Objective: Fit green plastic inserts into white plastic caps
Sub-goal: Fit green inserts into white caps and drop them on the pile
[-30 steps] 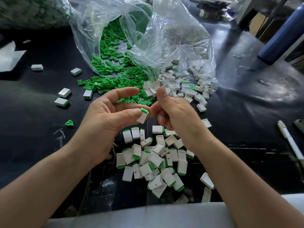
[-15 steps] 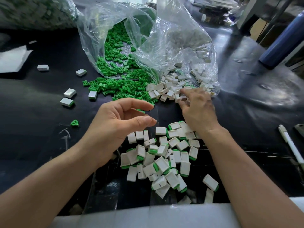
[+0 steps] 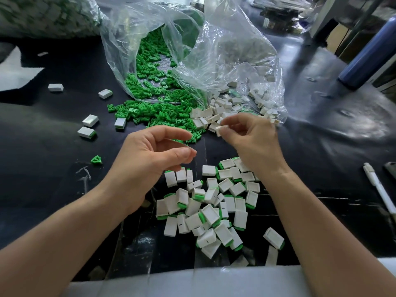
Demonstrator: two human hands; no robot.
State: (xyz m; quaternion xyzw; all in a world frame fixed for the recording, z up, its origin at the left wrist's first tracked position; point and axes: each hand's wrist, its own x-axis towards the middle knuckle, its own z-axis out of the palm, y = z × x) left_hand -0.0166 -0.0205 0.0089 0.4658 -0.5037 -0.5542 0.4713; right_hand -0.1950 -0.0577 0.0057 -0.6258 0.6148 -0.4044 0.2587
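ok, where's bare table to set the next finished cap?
Bare: black table left of the left hand, below the lone green insert; also between the right forearm and the pen. Crowded: the finished pile, plus spilled inserts and caps at the bag mouths.

The black counter (image 3: 47, 172) carries a clear plastic bag (image 3: 235, 50) spilling green inserts (image 3: 150, 112) and white caps (image 3: 222, 108), a heap of fitted caps (image 3: 214, 213) near its front edge, and a white pen (image 3: 380, 190) at right.

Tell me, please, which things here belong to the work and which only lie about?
For the job: green inserts; loose white caps; the cap pinched by the right hand; the empty left hand; the finished pile.
Lying about: white pen; blue bottle.
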